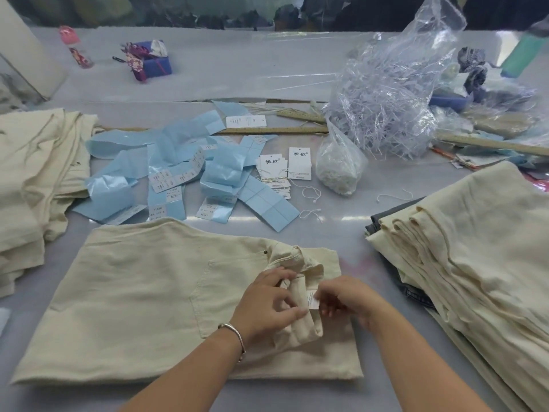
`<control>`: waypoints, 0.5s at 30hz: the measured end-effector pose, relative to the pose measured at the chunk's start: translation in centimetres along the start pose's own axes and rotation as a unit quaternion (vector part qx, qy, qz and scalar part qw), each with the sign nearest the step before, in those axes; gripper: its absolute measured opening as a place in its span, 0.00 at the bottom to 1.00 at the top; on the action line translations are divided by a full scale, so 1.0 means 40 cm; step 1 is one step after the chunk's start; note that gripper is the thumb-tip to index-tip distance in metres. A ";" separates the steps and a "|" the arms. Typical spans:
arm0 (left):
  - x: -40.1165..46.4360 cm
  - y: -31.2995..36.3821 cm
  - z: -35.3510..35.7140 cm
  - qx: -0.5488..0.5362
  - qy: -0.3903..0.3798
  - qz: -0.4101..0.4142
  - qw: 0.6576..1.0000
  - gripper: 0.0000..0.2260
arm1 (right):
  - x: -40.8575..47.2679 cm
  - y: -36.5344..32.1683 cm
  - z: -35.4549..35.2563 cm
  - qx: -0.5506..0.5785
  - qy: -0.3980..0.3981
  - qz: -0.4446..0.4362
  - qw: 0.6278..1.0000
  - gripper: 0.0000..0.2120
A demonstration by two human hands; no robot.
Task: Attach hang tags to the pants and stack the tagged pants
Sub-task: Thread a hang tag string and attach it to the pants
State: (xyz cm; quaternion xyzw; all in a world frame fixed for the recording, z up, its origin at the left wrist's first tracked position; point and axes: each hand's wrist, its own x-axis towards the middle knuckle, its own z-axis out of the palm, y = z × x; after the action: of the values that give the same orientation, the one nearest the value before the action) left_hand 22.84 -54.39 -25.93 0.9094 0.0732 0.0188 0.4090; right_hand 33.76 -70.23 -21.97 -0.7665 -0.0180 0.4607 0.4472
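A folded pair of cream pants [142,295] lies on the table in front of me, its waistband turned back at the right end. My left hand [267,304] grips the turned-back waistband fabric. My right hand [344,298] pinches a small white inner label [312,300] sewn there. White hang tags [298,163] with strings lie in a small pile beyond the pants. Loose white string loops [310,193] lie beside them.
A tall stack of cream pants [475,248] stands at the right, another pile [35,173] at the left. Blue sticker backing sheets [190,173] litter the middle. A small bag of white strings [338,168], a big clear bag of plastic scraps [392,93] and wooden rulers [273,130] lie further back.
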 end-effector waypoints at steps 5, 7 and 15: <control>-0.005 0.045 0.039 0.160 0.013 -0.024 0.987 0.25 | -0.001 0.015 0.000 -0.010 -0.011 -0.015 1.000 0.10; -0.010 0.042 0.053 0.181 0.017 -0.017 0.983 0.20 | 0.002 0.021 -0.005 -0.015 -0.018 -0.026 0.999 0.07; -0.033 0.022 0.006 0.057 0.059 0.048 0.995 0.06 | -0.024 0.029 -0.001 -0.019 -0.128 -0.128 0.983 0.13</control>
State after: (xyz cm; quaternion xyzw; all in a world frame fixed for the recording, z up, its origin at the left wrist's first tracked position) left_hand 21.64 -55.36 -25.40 0.9310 0.0548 0.0877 0.3500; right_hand 32.77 -71.39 -22.12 -0.7009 -0.1818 0.4934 0.4819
